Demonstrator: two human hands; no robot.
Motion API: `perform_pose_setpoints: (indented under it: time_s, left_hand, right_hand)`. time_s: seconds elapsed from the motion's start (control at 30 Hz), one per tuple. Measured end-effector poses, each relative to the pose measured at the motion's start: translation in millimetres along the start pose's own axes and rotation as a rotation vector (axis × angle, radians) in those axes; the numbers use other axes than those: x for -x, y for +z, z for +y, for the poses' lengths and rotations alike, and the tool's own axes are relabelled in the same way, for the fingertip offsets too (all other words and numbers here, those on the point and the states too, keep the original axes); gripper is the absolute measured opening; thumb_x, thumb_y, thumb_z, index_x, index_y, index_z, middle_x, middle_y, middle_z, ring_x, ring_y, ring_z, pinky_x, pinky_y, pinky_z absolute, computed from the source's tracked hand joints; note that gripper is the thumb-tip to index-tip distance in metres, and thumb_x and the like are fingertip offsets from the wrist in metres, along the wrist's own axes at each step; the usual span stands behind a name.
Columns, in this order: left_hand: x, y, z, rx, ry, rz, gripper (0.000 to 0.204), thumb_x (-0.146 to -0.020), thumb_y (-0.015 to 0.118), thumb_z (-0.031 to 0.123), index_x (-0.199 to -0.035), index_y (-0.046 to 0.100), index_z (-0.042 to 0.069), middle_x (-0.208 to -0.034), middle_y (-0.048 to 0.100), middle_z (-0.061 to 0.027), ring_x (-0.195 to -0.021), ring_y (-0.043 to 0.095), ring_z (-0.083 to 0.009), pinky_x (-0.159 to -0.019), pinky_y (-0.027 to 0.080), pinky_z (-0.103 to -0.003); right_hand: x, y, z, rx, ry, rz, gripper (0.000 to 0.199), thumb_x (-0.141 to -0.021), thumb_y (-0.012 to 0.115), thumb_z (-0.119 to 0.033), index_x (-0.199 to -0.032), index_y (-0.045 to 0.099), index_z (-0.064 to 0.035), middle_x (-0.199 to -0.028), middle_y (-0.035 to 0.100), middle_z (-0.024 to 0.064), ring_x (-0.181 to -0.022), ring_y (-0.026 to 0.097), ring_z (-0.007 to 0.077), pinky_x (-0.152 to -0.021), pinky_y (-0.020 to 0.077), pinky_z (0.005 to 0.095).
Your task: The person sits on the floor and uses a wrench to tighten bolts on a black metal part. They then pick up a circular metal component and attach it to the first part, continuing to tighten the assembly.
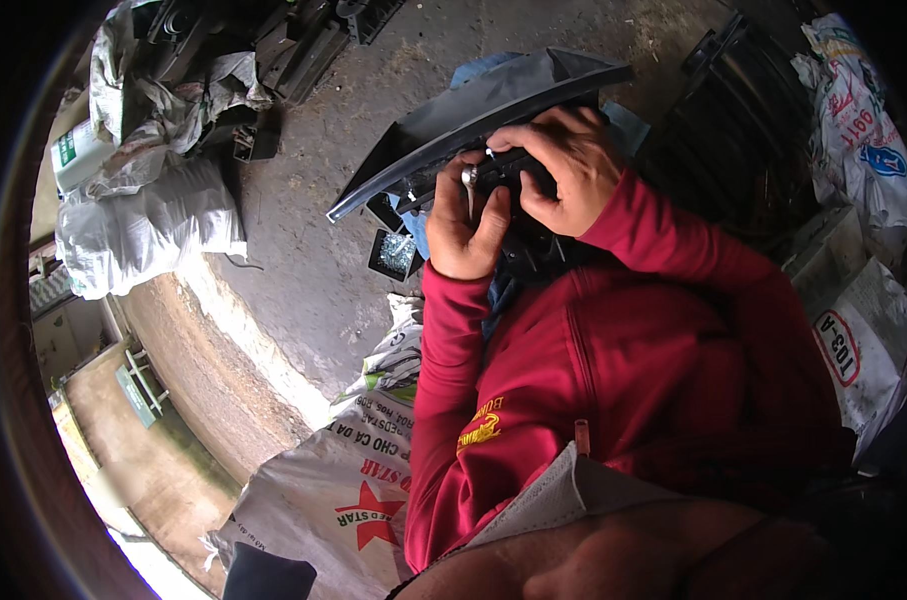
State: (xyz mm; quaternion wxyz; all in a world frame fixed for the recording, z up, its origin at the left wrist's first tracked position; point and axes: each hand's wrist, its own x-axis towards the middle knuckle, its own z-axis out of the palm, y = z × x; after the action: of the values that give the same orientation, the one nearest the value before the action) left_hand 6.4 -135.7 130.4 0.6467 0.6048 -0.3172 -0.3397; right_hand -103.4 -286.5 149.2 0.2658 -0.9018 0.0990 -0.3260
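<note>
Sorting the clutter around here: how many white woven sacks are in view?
3 at least: a sack upper left, a red-starred sack at bottom centre, a printed sack at right. More may be hidden.

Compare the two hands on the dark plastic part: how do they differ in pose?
The left hand comes from below, thumb up, pinching a small silver piece; the right hand lies above, fingers curled over the dark plastic part. The left palm faces the camera; the right shows its back. Both wear red sleeves and touch the part.
</note>
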Motion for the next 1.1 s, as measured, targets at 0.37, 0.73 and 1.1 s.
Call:
perform_pose_setpoints:
  time_s: [0.37, 0.73, 1.1]
  left_hand:
    - [2, 4, 2, -0.412, 0.138, 0.042, 0.051, -0.088, 0.069, 0.011, -0.134, 0.048, 0.002, -0.091, 0.072, -0.0131, -0.085, 0.071, -0.0148, -0.071, 0.052, -0.025]
    - [0, 8, 8, -0.39, 0.003, 0.091, 0.042, -0.092, 0.063, 0.01, -0.132, 0.051, 0.002, -0.104, 0.066, -0.0078, -0.089, 0.061, -0.0093, -0.076, 0.048, -0.023]
    - [2, 6, -5, -0.178, 0.02, 0.071, 0.046, -0.09, 0.064, 0.007, -0.133, 0.048, 0.002, -0.094, 0.068, -0.0079, -0.078, 0.063, -0.0103, -0.069, 0.05, -0.024]
  right_hand:
    - [2, 4, 2, -0.036, 0.013, 0.013, 0.052, -0.066, 0.068, -0.007, -0.116, 0.061, -0.015, -0.101, 0.069, -0.0034, -0.092, 0.061, 0.0225, -0.085, 0.0427, 0.0399]
    - [0, 0, 4, 0.046, -0.026, -0.035, 0.051, -0.067, 0.066, -0.007, -0.117, 0.063, -0.0142, -0.104, 0.067, -0.0002, -0.096, 0.059, 0.0239, -0.088, 0.0421, 0.039]
    - [-1, -5, 7, -0.002, -0.034, -0.088, 0.055, -0.065, 0.066, -0.008, -0.118, 0.061, -0.0164, -0.105, 0.067, -0.0009, -0.096, 0.058, 0.0235, -0.087, 0.0411, 0.0399]
